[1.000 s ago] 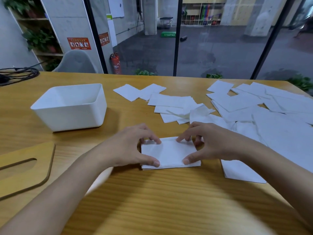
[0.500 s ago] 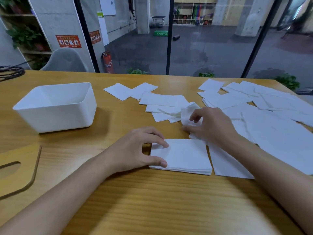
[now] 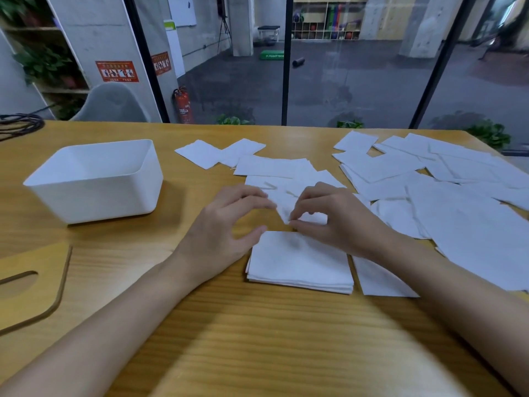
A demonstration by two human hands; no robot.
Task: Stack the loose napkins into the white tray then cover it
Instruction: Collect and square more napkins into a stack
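Observation:
A neat stack of white napkins (image 3: 300, 262) lies on the wooden table in front of me. My right hand (image 3: 335, 216) pinches a loose napkin (image 3: 282, 200) by its near corner, just beyond the stack. My left hand (image 3: 226, 224) hovers with curled fingers at the stack's far left corner, its fingertips reaching toward the same loose napkin; I cannot tell whether it holds it. The white tray (image 3: 94, 181) stands empty at the left. A wooden lid (image 3: 31, 282) with an oval slot lies at the near left edge.
Several loose napkins (image 3: 446, 190) are spread over the right half of the table, and more (image 3: 220, 153) lie in the middle at the back. A black cable (image 3: 20, 126) coils at the far left corner. A grey chair (image 3: 111, 103) stands behind the table.
My right hand has drawn a loose napkin from the middle pile toward the stack. My left hand let go of the stack's left edge and moved up toward that napkin.

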